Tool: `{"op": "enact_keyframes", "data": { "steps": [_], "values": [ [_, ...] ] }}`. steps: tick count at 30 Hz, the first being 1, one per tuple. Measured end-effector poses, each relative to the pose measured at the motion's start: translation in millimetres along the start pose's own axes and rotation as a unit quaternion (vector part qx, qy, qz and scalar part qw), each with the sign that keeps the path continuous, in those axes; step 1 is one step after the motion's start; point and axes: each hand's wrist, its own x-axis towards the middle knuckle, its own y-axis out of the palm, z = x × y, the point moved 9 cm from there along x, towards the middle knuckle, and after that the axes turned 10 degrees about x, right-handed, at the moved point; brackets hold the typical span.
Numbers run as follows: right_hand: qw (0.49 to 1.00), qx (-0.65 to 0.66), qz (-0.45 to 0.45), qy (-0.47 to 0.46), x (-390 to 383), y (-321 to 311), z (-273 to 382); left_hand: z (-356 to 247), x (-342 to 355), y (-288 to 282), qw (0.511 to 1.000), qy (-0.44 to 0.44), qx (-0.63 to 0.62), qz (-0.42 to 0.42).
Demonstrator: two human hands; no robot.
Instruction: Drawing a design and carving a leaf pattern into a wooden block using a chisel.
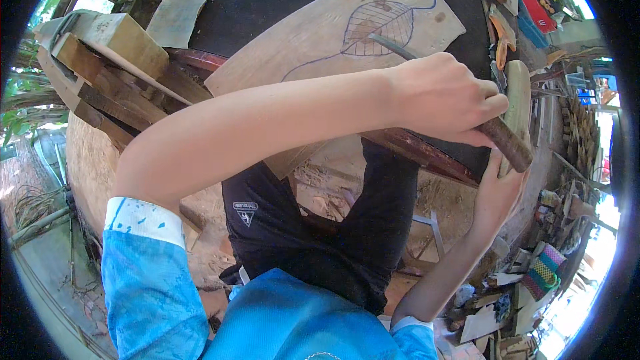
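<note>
My left arm reaches across to the right, and my left hand (450, 100) is closed round the brown wooden handle of a chisel (508, 141). Its metal blade slants up to the left, with the tip at a leaf drawn in dark lines on a pale wooden board (293, 40). Beside the handle's butt end, my right hand (501, 187) is closed on a pale, rounded wooden mallet (518, 100), held upright. Its fingers are partly hidden behind the chisel handle. The board lies tilted on a dark tabletop, its lower edge behind my left forearm.
Wooden blocks (127, 43) and planks crowd the left side. A thin sheet (179, 17) lies at the table's far left. An orange-handled tool (501, 30) rests at the table's right edge, near a red box (535, 5). Wood scraps and a woven bag (543, 272) lie at right.
</note>
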Motion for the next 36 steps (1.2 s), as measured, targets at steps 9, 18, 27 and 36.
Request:
{"op": "enact_keyframes", "data": {
  "steps": [9,18,27,36],
  "values": [
    [1.000,0.014,-0.002,-0.006,-2,-1,7,-5,-9,-4,0.999,0.026,0.010,-0.026],
    [1.000,0.001,0.015,0.001,0,2,3,-8,-8,-5,0.998,0.029,0.024,-0.053],
    [0.999,-0.027,0.014,0.037,0,1,-2,0,-1,-5,0.998,0.001,0.030,-0.057],
    [0.993,0.102,0.065,-0.006,10,0,-15,2,-5,-6,0.999,-0.004,-0.006,-0.046]
  ]
}}
